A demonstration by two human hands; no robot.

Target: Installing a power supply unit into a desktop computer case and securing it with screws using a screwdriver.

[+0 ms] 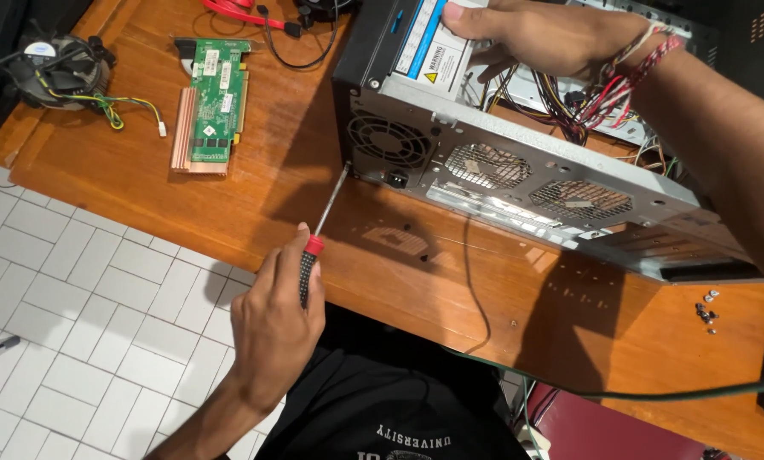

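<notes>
White floor tiles show below the edge of a wooden desk [262,213], on which an open grey computer case [518,162] lies on its side with its perforated rear panel facing the camera. At the near edge the left hand [275,319] has its fingers wrapped around the red-and-black handle of a screwdriver [320,234], whose tip meets the lower corner of the case beside the fan grille, while the right hand [539,34] grips the power supply [429,51] at the case's top, fingers curled over it. Farther left lie a green expansion card [211,106] and a cooler fan [58,72], and a few loose screws [707,311] sit near the right edge.
</notes>
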